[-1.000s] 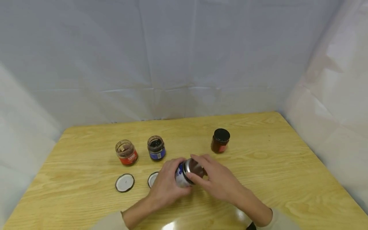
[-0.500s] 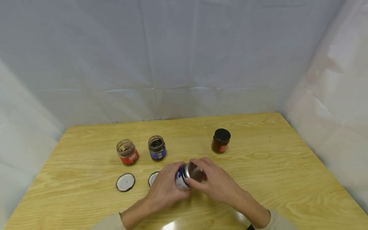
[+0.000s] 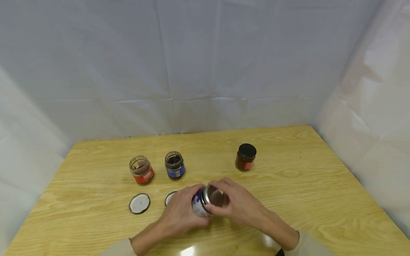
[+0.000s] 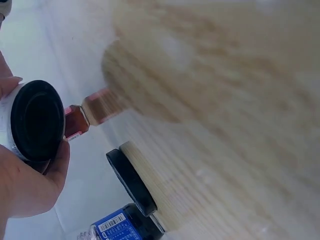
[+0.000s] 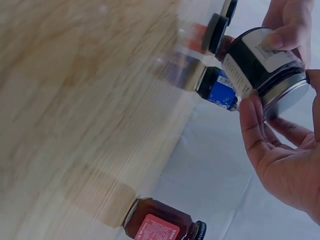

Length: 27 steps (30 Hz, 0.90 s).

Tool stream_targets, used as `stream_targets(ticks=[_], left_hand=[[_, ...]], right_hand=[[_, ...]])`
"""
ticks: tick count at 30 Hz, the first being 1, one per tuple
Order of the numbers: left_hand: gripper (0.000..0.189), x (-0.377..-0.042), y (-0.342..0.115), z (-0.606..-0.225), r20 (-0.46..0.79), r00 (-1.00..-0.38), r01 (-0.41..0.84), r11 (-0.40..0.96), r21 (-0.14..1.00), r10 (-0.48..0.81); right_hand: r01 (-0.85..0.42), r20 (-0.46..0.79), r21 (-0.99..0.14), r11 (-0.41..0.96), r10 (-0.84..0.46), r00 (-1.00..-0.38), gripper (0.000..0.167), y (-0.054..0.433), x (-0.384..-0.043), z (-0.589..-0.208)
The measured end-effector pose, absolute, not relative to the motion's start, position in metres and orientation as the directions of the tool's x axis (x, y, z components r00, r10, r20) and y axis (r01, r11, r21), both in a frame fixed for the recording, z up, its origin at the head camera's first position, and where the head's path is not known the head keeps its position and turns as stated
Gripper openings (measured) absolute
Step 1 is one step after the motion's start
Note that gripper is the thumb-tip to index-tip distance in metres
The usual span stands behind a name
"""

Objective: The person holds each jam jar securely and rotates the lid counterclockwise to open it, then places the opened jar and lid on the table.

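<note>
My left hand grips the body of a dark glass jar with a whitish and blue label. The jar is tilted, its silver lid facing right and toward the head camera. Fingers and thumb of my right hand curl round the edge of that lid. From the right wrist, the lid sits at the jar's mouth, with a dark band between it and the label. The left wrist view shows the jar's round dark base, raised above the table.
Two lidless jars stand at the left, one red-labelled, one blue-labelled. Before them lie an upturned lid and a second lid, partly behind my left hand. A black-lidded jar stands at the back right on the wooden table.
Both hands and the held jar have shifted slightly left and nearer to me. My right fingers stay round the lid. Other jars and lids have not moved.
</note>
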<state>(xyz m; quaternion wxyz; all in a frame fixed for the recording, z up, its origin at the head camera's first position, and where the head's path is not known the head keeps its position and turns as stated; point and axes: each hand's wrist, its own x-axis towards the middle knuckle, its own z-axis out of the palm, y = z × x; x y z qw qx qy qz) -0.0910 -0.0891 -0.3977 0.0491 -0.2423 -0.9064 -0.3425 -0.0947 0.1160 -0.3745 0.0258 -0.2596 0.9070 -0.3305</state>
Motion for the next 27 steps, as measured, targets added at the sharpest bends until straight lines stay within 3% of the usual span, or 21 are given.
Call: stream_targets(ticks=[12, 17, 22, 27], left_hand=[[0.065, -0.092, -0.091, -0.398, 0.222, -0.859, 0.49, 0.616, 0.617, 0.461], [0.065, -0.092, -0.091, -0.397, 0.155, -0.853, 0.456, 0.567, 0.686, 0.499], [0.068, -0.092, -0.089, -0.395, 0.172, -0.862, 0.464, 0.606, 0.646, 0.477], [0.072, -0.091, -0.088, -0.395, 0.201, -0.876, 0.465, 0.657, 0.593, 0.438]], right_hand=[[-0.611, 0.199, -0.569, 0.551, -0.628, -0.752, 0.058, 0.128, -0.1, -0.377], [-0.622, 0.152, -0.596, 0.509, -0.689, -0.709, 0.06, 0.134, -0.102, -0.372], [-0.558, 0.093, -0.628, 0.543, -0.66, -0.746, 0.061, 0.135, -0.101, -0.369], [-0.449, 0.024, -0.632, 0.632, -0.562, -0.827, 0.072, 0.131, -0.097, -0.368]])
